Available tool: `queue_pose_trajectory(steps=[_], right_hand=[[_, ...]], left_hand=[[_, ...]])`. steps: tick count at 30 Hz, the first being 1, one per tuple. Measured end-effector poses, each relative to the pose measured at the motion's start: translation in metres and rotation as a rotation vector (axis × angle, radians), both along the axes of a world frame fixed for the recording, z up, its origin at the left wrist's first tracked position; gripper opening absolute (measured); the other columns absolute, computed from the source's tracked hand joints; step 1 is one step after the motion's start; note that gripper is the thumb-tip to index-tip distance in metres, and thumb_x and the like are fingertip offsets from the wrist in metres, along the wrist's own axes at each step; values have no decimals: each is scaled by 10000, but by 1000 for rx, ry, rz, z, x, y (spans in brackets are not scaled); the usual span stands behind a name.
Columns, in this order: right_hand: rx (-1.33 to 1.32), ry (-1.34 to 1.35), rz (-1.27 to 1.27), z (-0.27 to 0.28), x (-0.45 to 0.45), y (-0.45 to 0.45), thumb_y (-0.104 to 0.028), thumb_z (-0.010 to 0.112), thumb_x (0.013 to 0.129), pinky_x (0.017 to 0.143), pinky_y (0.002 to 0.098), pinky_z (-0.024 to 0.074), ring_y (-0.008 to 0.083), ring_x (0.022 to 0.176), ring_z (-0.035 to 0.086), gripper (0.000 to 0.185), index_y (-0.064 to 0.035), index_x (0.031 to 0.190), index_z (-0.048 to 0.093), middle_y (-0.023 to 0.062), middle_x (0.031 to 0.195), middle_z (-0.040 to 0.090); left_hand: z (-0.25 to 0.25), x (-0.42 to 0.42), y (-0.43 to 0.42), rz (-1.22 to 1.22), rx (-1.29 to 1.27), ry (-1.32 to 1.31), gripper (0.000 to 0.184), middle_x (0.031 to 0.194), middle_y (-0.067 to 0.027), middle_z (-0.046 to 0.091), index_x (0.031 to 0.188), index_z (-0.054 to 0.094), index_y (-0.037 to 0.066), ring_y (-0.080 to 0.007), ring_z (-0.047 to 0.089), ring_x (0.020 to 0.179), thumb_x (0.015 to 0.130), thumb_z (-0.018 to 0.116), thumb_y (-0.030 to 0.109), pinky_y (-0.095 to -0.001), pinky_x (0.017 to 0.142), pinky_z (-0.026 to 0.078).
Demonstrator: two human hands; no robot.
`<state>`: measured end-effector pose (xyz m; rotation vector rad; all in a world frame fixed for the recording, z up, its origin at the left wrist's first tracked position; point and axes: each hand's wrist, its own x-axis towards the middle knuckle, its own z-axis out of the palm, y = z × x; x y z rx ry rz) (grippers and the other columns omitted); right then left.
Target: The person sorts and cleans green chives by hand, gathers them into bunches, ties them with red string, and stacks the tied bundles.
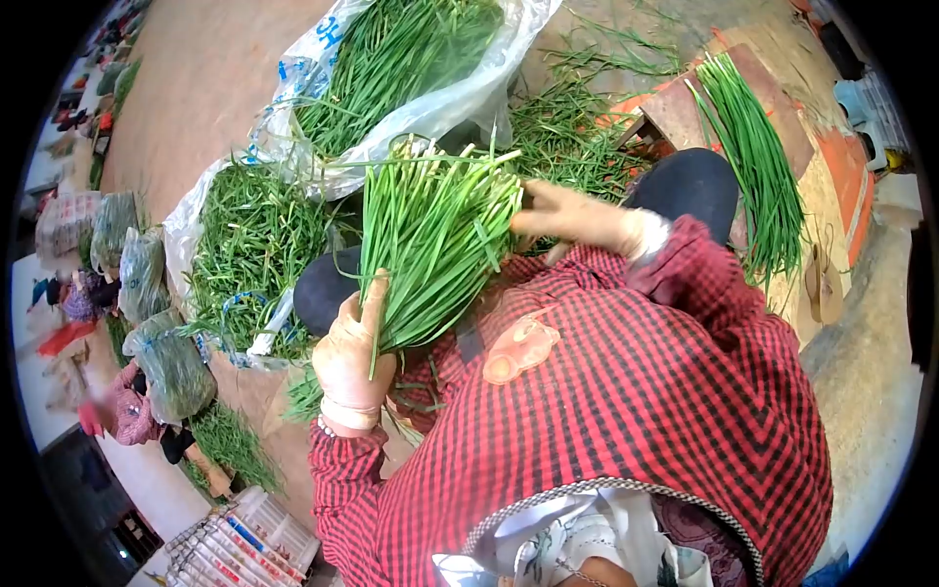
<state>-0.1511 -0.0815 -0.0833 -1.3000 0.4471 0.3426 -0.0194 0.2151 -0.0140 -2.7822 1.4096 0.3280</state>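
A thick bunch of green stalks [430,240] with pale cut ends at the top lies over the lap. My left hand [354,362], in a pale glove, is wrapped round its lower left side, one finger stretched up along the leaves. At the right side of the pale ends is my right hand [577,217], also gloved and blurred, with its fingers apart and pointing at the bunch. Whether its fingertips touch the stalks is hard to tell. A second, neat bunch [753,161] rests on a brown board to the right.
An open plastic bag [469,93] full of green stalks lies ahead. Loose leaves [254,245] fill another bag at the left, and more [577,137] are scattered ahead. Filled bags [171,367], a person [132,406] and a white crate [245,543] are farther left.
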Motion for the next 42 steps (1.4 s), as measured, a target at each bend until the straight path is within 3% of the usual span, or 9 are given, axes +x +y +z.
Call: queue_pose_trajectory(steps=[5, 10, 14, 17, 18, 26, 28, 34, 42], right_hand=[[-72, 100, 18, -10, 20, 9, -282, 617, 914, 465, 218, 383, 47, 622, 477, 385, -50, 1218, 580, -50, 707, 525], [-174, -79, 46, -29, 12, -19, -297, 631, 872, 555, 264, 451, 100, 630, 526, 327, -8, 1026, 638, 10, 726, 583], [-1002, -12, -175, -65, -11, -80, -321, 610, 885, 791, 365, 519, 273, 838, 649, 353, -54, 1111, 654, 128, 887, 666], [-1502, -412, -85, -43, -16, -57, -256, 627, 906, 759, 288, 518, 156, 854, 627, 378, -54, 1225, 610, 102, 928, 622], [-1084, -341, -106, -13, -7, -33, -289, 629, 905, 787, 308, 511, 189, 888, 622, 381, -80, 1222, 612, 104, 959, 596], [-1123, -116, 462, -5, 52, 17, -666, 501, 853, 685, 454, 509, 370, 794, 660, 683, -6, 927, 659, 194, 805, 669], [-1075, -31, 488, -3, 54, 21, -661, 531, 828, 781, 458, 512, 369, 882, 656, 698, 14, 918, 684, 206, 884, 679], [93, 37, -67, -4, 45, 21, -261, 623, 903, 416, 228, 418, 100, 451, 550, 248, -16, 924, 652, 31, 621, 624], [-6, 73, 30, 17, 19, 16, -210, 564, 873, 415, 254, 451, 132, 460, 592, 217, -2, 913, 614, 74, 661, 654]], left_hand=[[-2, 3, 5, -36, -15, -62, 970, 1163, -94, 594, 1461, 383, 238, -317, 632, 963, 552, 652, 33, -389, 703, 529], [3, 3, 10, 13, 34, -50, 1055, 1194, -88, 584, 1485, 332, 249, -308, 630, 974, 519, 677, 4, -374, 708, 527], [2, 6, 19, 18, 20, -70, 1055, 1201, -114, 587, 1475, 340, 243, -295, 650, 928, 518, 729, 30, -365, 664, 544], [-2, 7, 19, 35, 40, -68, 1040, 1202, -129, 589, 1473, 339, 232, -299, 649, 941, 530, 719, 14, -370, 675, 549], [-3, 8, 16, 36, 40, -61, 1035, 1200, -135, 590, 1472, 341, 232, -300, 650, 943, 533, 718, 12, -374, 678, 551], [3, 0, -5, -10, 80, -68, 986, 1180, -109, 595, 1454, 382, 248, -312, 641, 955, 542, 659, -6, -392, 689, 543], [0, 0, -3, -37, 77, -89, 982, 1191, -114, 597, 1452, 388, 246, -316, 645, 947, 543, 657, -10, -392, 687, 546], [-7, 4, 1, -65, 20, -90, 978, 1195, -117, 593, 1450, 397, 233, -320, 635, 977, 542, 667, -11, -387, 713, 539], [-18, 10, 11, -123, -11, -114, 981, 1244, -122, 586, 1432, 424, 230, -322, 625, 1016, 516, 666, -25, -380, 757, 530]])
